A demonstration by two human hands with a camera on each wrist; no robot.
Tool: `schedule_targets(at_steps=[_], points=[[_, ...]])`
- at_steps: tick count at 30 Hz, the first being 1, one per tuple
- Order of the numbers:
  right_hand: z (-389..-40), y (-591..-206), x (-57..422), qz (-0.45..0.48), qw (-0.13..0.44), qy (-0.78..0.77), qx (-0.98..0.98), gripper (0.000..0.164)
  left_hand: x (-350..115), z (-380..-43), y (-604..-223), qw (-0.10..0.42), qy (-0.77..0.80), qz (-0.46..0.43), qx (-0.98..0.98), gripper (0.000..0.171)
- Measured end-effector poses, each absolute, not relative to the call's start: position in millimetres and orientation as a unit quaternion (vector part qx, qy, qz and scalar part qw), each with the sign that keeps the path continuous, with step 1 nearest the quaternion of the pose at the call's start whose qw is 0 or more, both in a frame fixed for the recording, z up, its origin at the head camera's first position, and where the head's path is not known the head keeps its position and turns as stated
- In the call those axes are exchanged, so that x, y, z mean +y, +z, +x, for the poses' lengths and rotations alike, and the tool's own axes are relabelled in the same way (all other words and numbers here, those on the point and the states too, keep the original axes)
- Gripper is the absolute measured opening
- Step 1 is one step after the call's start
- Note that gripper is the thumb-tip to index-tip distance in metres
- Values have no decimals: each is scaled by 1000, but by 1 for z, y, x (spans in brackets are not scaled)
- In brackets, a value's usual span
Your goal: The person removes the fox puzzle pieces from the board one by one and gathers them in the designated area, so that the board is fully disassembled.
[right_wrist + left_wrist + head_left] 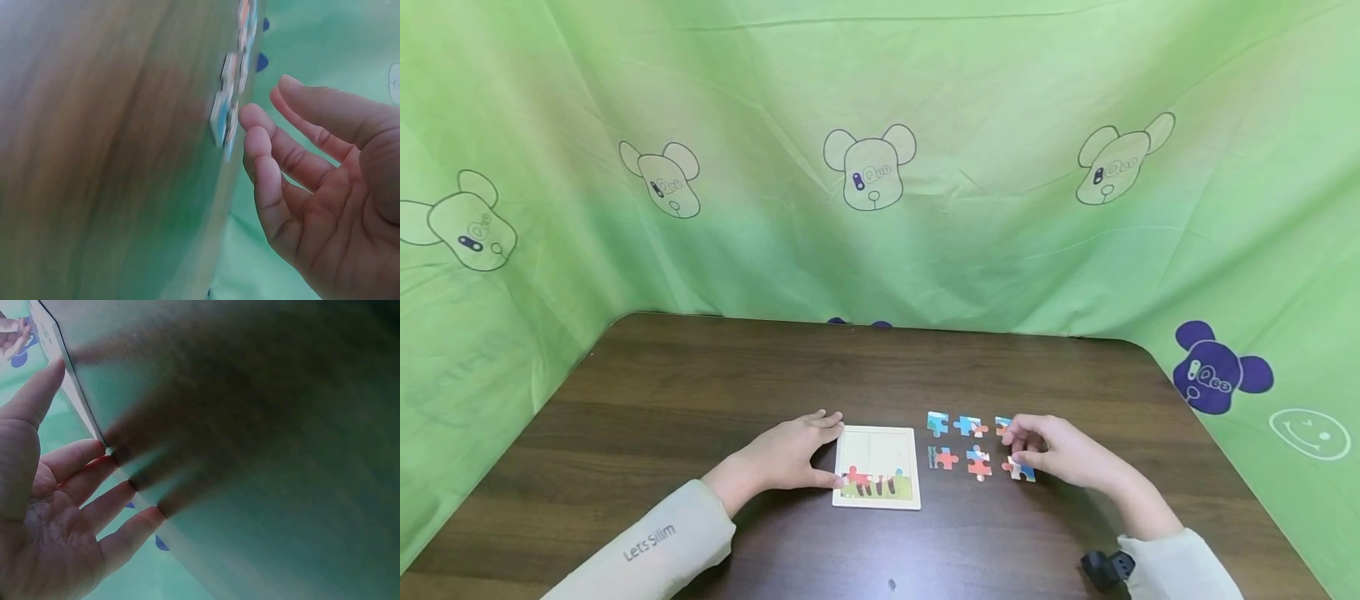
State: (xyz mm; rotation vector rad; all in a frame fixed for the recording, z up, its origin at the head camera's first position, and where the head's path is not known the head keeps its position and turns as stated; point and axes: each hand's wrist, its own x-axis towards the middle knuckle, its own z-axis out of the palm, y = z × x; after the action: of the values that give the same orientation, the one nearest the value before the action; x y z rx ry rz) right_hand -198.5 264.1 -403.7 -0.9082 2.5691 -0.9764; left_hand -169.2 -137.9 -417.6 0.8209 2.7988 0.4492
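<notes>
A square puzzle board (876,504) with a pale frame lies on the table. Its lower part is filled with a green, red and striped picture; the upper part of the tray is bare. My left hand (790,454) rests at the board's left edge, fingers extended and thumb on the lower left side. Right of the board lie several loose jigsaw pieces in two rows, among them a blue-green piece (937,423) and a red piece (978,463). Over the rightmost ones hovers my right hand (1063,450), fingers loosely bent; the right wrist view shows nothing between them.
The brown wooden table (760,367) has rounded far corners. A green curtain (880,250) printed with bear heads hangs behind and beside it. On the right wrist sits a black device (1107,570).
</notes>
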Motion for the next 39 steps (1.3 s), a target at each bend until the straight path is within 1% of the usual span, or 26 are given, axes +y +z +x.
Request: schedule_targets(at_steps=[5, 8, 15, 21, 32, 39], points=[[-200, -403, 247, -310, 155, -356, 868, 11, -138, -169, -418, 97, 152, 277, 944, 75], [-200, -402, 235, -306, 165, -355, 868, 11, -137, -170, -418, 98, 151, 278, 943, 76], [-204, -399, 203, -323, 164, -344, 866, 9, -137, -171, -418, 97, 147, 277, 945, 77], [-206, -399, 174, -335, 201, -361, 846, 10, -137, -170, -417, 95, 145, 275, 946, 76], [-207, -405, 132, -401, 179, -339, 832, 8, -136, -169, -416, 102, 154, 271, 945, 77], [-206, -404, 108, -419, 193, -322, 827, 10, -137, -169, -416, 105, 161, 268, 944, 76]])
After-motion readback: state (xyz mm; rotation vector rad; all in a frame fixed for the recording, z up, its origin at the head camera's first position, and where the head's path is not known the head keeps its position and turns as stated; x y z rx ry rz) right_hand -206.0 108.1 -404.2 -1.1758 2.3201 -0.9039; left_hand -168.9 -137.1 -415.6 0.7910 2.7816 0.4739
